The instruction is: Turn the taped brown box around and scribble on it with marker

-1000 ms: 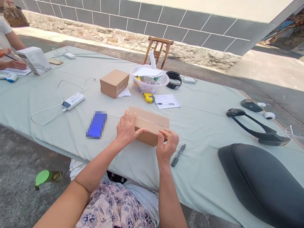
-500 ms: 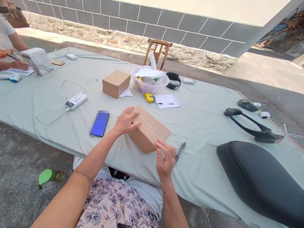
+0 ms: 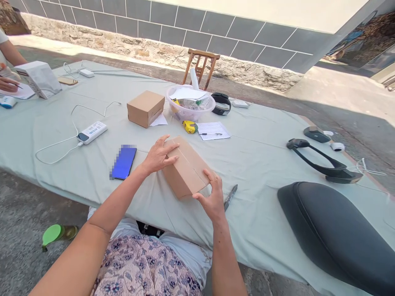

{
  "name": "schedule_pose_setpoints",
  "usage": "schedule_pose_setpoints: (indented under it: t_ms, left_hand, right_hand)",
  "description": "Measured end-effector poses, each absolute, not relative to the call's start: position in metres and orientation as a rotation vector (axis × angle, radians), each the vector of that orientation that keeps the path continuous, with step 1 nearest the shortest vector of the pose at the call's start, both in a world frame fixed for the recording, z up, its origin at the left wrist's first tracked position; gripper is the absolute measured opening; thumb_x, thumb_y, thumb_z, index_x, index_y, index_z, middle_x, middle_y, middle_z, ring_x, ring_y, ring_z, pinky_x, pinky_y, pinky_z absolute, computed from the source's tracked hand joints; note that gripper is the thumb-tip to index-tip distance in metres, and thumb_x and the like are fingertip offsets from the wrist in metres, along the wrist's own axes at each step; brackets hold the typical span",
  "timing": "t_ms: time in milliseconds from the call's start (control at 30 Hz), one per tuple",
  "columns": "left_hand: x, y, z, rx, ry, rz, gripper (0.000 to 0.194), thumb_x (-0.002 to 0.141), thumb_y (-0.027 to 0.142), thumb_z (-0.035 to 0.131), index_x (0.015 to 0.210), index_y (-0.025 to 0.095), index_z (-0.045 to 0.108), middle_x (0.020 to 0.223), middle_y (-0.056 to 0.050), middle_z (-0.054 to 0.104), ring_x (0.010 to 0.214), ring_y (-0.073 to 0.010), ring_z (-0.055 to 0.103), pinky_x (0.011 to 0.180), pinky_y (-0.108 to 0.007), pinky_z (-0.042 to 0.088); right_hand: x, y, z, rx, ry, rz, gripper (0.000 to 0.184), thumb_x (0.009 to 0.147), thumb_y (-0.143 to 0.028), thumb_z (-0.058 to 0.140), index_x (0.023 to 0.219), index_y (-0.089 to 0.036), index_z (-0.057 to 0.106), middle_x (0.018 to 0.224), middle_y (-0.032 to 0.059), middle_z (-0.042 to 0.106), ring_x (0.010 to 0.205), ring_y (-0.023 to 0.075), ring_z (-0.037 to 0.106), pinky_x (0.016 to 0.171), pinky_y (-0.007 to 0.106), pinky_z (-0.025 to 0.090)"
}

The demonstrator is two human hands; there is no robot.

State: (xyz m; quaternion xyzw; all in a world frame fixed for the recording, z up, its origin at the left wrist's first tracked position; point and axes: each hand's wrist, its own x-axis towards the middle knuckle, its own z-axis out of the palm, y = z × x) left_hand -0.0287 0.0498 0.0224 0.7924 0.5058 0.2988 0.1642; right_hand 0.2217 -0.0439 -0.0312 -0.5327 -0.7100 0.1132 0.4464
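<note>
A flat brown cardboard box (image 3: 188, 168) lies on the pale green tablecloth (image 3: 262, 176), turned at an angle with one corner toward me. My left hand (image 3: 158, 155) rests on its far left corner, fingers spread over the top. My right hand (image 3: 211, 197) grips the near right corner, thumb at the near side and fingers at the right side. A black marker pen (image 3: 230, 197) lies just right of that hand.
A blue phone (image 3: 124, 162), a white power bank (image 3: 91, 132) with cable, a smaller cardboard box (image 3: 145, 108), a clear plastic bowl (image 3: 189, 107), a yellow tape measure (image 3: 189, 126) and a paper sheet (image 3: 212, 130) lie beyond. A black seat (image 3: 333, 234) is at right. Another person's hand (image 3: 8, 84) writes at far left.
The box has been rotated on the table, its near end swinging toward me and to the left. Both hands stayed on it and shifted their grip to opposite corners.
</note>
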Motion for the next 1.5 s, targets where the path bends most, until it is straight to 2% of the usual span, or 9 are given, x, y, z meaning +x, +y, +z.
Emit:
schedule_pose_setpoints:
  t_ms: [133, 233, 300, 433, 533, 767, 933, 1233, 1500]
  left_hand:
    - [-0.009, 0.041, 0.026, 2.101, 1.718, 0.937, 0.045, 0.094, 0.041, 0.058, 0.137, 0.027, 0.061, 0.153, -0.014, 0.038, 0.140, -0.0340, 0.043, 0.109, -0.050, 0.046]
    - [0.005, 0.031, 0.029, 1.983, 1.806, 0.960, 0.038, 0.098, 0.035, 0.050, 0.132, 0.025, 0.064, 0.139, -0.015, 0.050, 0.119, -0.0286, 0.060, 0.092, -0.043, 0.056]
    - [0.008, 0.023, 0.028, 1.930, 1.679, 0.975, 0.037, 0.100, 0.034, 0.043, 0.128, 0.023, 0.065, 0.140, -0.014, 0.050, 0.117, -0.0260, 0.062, 0.092, -0.041, 0.057]
    - [0.001, -0.002, 0.014, 1.840, 1.251, 0.904, 0.057, 0.096, 0.051, 0.049, 0.147, 0.026, 0.048, 0.162, -0.013, 0.029, 0.147, -0.0308, 0.038, 0.105, -0.044, 0.052]
    - [-0.008, -0.019, 0.003, 1.797, 1.103, 0.892, 0.071, 0.090, 0.063, 0.055, 0.151, 0.029, 0.043, 0.168, -0.010, 0.017, 0.154, -0.0343, 0.026, 0.112, -0.049, 0.047]
    - [-0.017, -0.023, 0.000, 1.795, 1.045, 0.854, 0.091, 0.073, 0.067, 0.072, 0.152, 0.032, 0.042, 0.171, -0.009, 0.012, 0.155, -0.0400, 0.023, 0.106, -0.050, 0.053]
    - [-0.018, -0.025, 0.002, 1.851, 1.053, 0.846, 0.078, 0.085, 0.056, 0.064, 0.154, 0.031, 0.039, 0.171, -0.010, 0.013, 0.155, -0.0364, 0.025, 0.104, -0.048, 0.055]
    - [-0.028, -0.029, -0.003, 1.792, 1.031, 0.882, 0.055, 0.094, 0.055, 0.049, 0.142, 0.029, 0.056, 0.166, -0.006, 0.032, 0.157, -0.0285, 0.021, 0.111, -0.040, 0.050]
    - [-0.031, -0.032, -0.001, 1.856, 1.392, 1.207, 0.044, 0.101, 0.039, 0.036, 0.130, 0.022, 0.065, 0.144, -0.011, 0.056, 0.140, -0.0245, 0.050, 0.120, -0.046, 0.039]
  right_hand:
    - [0.205, -0.053, -0.035, -1.358, -1.625, 0.129, 0.073, 0.080, -0.076, 0.059, 0.133, -0.025, 0.060, 0.121, 0.0128, 0.058, 0.115, 0.0292, 0.057, 0.099, 0.050, 0.051]
    - [0.194, -0.059, -0.035, -1.380, -1.575, 0.044, 0.064, 0.082, -0.071, 0.062, 0.128, -0.026, 0.064, 0.114, 0.0107, 0.060, 0.109, 0.0266, 0.059, 0.095, 0.046, 0.053]
    - [0.188, -0.063, -0.035, -1.409, -1.544, -0.003, 0.062, 0.083, -0.069, 0.063, 0.127, -0.026, 0.065, 0.112, 0.0103, 0.059, 0.107, 0.0255, 0.060, 0.093, 0.044, 0.054]
    - [0.180, -0.068, -0.035, -1.454, -1.501, -0.046, 0.056, 0.087, -0.065, 0.062, 0.127, -0.025, 0.066, 0.111, 0.0100, 0.058, 0.103, 0.0236, 0.061, 0.090, 0.041, 0.056]
    - [0.178, -0.069, -0.035, -1.469, -1.507, -0.051, 0.056, 0.088, -0.065, 0.060, 0.127, -0.025, 0.067, 0.109, 0.0093, 0.057, 0.102, 0.0228, 0.062, 0.089, 0.040, 0.057]
    - [0.190, -0.068, -0.035, -1.401, -1.597, -0.004, 0.045, 0.100, -0.054, 0.045, 0.132, -0.028, 0.064, 0.113, 0.0094, 0.057, 0.106, 0.0210, 0.062, 0.088, 0.036, 0.058]
    - [0.192, -0.073, -0.033, -1.381, -1.591, 0.040, 0.038, 0.104, -0.040, 0.040, 0.130, -0.028, 0.066, 0.112, 0.0088, 0.061, 0.107, 0.0193, 0.063, 0.091, 0.035, 0.057]
    - [0.185, -0.085, -0.033, -1.304, -1.559, 0.129, 0.033, 0.103, -0.026, 0.045, 0.129, -0.028, 0.065, 0.113, 0.0084, 0.063, 0.108, 0.0172, 0.064, 0.093, 0.033, 0.057]
    - [0.155, -0.095, -0.030, -1.249, -1.690, 0.222, 0.038, 0.101, -0.023, 0.045, 0.135, -0.027, 0.061, 0.103, 0.0072, 0.068, 0.096, 0.0174, 0.066, 0.084, 0.033, 0.059]
